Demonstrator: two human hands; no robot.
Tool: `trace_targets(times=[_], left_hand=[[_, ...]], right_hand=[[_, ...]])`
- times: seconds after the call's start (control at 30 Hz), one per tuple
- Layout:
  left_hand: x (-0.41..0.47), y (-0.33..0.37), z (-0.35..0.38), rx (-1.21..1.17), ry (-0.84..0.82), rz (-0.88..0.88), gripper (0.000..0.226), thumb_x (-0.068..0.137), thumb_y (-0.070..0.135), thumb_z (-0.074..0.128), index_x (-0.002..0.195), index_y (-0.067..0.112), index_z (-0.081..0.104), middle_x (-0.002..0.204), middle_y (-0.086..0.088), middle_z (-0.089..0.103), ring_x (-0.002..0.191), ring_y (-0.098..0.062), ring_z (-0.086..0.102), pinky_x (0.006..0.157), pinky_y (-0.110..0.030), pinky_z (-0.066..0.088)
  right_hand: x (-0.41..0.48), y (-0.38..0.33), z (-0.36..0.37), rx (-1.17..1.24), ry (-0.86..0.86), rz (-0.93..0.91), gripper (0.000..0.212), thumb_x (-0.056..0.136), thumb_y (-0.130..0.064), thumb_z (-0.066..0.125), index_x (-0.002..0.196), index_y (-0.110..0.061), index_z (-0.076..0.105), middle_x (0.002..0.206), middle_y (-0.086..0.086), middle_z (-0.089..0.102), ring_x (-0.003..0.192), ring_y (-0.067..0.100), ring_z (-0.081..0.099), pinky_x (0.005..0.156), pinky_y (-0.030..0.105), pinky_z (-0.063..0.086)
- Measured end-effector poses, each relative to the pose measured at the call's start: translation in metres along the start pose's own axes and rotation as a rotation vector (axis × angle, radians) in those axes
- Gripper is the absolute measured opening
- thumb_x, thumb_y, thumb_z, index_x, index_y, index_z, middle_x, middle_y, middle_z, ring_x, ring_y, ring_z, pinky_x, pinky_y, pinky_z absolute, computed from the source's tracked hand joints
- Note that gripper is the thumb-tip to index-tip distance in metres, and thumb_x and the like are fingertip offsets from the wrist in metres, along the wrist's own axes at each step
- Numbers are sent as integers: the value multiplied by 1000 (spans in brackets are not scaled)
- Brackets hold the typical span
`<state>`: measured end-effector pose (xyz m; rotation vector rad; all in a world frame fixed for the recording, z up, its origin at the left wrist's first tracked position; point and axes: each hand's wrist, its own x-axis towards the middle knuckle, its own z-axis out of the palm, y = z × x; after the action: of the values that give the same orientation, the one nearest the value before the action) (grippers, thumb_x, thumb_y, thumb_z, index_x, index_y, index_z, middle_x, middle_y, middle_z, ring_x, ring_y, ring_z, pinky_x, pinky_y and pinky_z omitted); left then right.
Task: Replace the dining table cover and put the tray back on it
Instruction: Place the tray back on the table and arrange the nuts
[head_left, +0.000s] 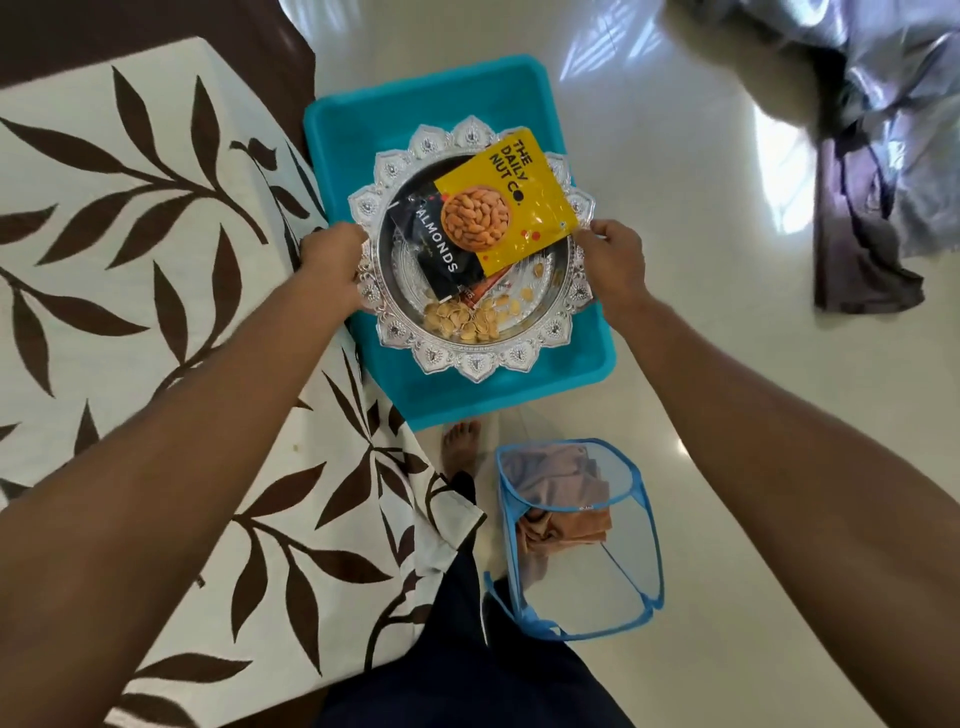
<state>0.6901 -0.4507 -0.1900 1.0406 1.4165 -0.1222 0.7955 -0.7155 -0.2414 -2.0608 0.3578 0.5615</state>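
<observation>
- Gripping the silver tray's (470, 361) opposite rims, left hand (332, 260) and right hand (615, 260) both curled on it.
- Table cover (130, 312) lies left, nearest my left hand.

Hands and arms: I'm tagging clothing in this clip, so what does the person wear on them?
Nothing shows on them. The left hand and right hand are ungloved, with no watch or bangle. The left forearm and right forearm are bare, no sleeve in view. The fingers are partly hidden, so rings cannot be ruled out.
</observation>
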Motion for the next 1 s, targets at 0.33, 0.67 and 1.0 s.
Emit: trace_targets(times=[0.33,0.67,1.0], left_hand=[[-110,12,-37,139,-278,235,26,93,6,58,111,21,69,112,-4,68,101,-17,63,82,-38,57],[-229,-16,-150,-42,-266,447,49,91,-15,44,121,17,66,96,-2,65,84,-15,59,57,-27,58],[-268,-91,-345,-193,-9,448,50,92,-10,46,128,23,59,102,-4,59,88,-15,53,66,-28,45]], right_hand=[[-70,-33,-75,72,152,-168,27,89,-27,68,63,-27,61,49,-19,50,53,2,44,63,26,37],[-186,-89,-81,238,14,-431,23,83,-23,68,61,-24,61,56,-7,51,54,8,46,51,24,37],[-306,-115,50,277,-255,-509,21,82,-17,69,63,-21,62,68,3,50,66,14,46,56,31,34]])
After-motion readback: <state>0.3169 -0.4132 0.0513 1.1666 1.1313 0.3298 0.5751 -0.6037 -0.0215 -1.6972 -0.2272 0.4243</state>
